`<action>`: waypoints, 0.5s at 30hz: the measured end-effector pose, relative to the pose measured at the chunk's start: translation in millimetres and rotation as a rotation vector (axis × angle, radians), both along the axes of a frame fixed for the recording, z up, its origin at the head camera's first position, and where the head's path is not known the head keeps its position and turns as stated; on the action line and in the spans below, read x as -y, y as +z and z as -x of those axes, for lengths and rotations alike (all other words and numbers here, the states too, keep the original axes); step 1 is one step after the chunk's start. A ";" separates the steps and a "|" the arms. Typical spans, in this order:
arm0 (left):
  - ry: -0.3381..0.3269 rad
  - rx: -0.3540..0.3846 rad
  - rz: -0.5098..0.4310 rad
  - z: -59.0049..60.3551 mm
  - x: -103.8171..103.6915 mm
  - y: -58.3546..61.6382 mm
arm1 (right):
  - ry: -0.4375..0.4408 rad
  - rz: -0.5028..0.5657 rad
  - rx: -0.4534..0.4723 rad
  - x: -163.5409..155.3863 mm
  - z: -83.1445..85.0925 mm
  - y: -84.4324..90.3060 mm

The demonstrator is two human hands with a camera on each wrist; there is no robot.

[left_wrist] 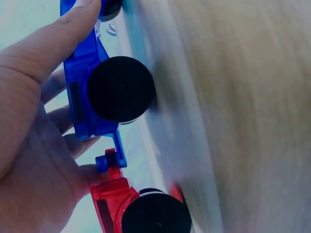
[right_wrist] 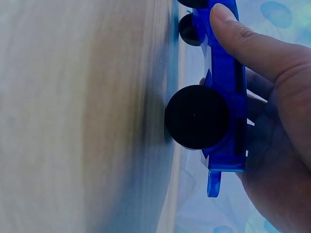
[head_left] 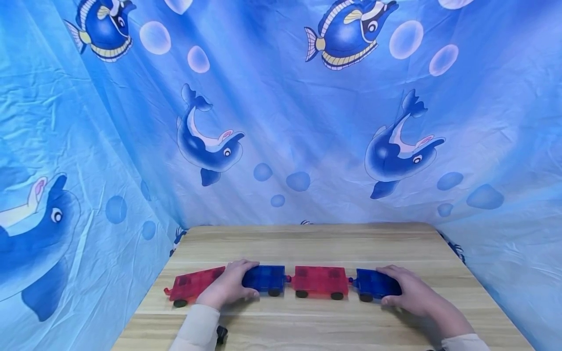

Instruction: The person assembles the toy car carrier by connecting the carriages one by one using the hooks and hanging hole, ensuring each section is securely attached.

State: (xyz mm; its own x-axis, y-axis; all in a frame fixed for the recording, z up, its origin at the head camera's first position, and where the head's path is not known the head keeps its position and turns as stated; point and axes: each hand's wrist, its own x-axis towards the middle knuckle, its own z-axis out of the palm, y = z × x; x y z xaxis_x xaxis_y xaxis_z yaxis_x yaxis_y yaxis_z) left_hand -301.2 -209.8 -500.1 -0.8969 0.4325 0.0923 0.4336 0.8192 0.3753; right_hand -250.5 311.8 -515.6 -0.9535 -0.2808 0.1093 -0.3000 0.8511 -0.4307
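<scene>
Where four translucent plastic wheeled cars are coupled end to end, a toy train is formed, set in a row parallel to the near edge of the pale wooden tabletop point(head_left: 307, 243) and closer to that edge than to the far one.

Item 1: leftmost red translucent car point(head_left: 190, 284), slightly angled, nearest the left edge; its coupling to the next car is hidden under the left hand.
Item 2: inner blue translucent car point(head_left: 265, 278), black wheels on the wood, gripped by the left hand point(head_left: 228, 285), thumb point(left_wrist: 68, 29) laid along its near side and fingers curled over the top, seemingly so that the joint with item 1 is steadied.
Item 3: middle red translucent car point(head_left: 319, 280), hooked at both ends, untouched.
Item 4: rightmost blue translucent car point(head_left: 375, 284), grasped by the right hand point(head_left: 406, 291), thumb point(right_wrist: 243, 39) on its side and fingers behind it, so that the chain is held from both ends.
Item 5: small black object point(head_left: 221, 334) at the near edge beside the left sleeve; its kind cannot be told.
Item 6: blue fabric backdrop printed with dolphins and fish point(head_left: 281, 122), hung behind and beside the tabletop.
</scene>
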 end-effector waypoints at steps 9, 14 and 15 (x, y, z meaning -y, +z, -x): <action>0.006 -0.005 0.009 -4.0 -0.4 1.6 | -0.004 0.005 -0.014 2.4 -3.1 1.9; 0.005 -0.017 -0.020 -2.5 1.8 9.8 | -0.006 0.058 -0.047 -1.1 -1.4 5.1; 0.006 -0.029 -0.027 -1.3 2.8 12.5 | -0.009 0.077 -0.056 -2.1 -0.2 6.8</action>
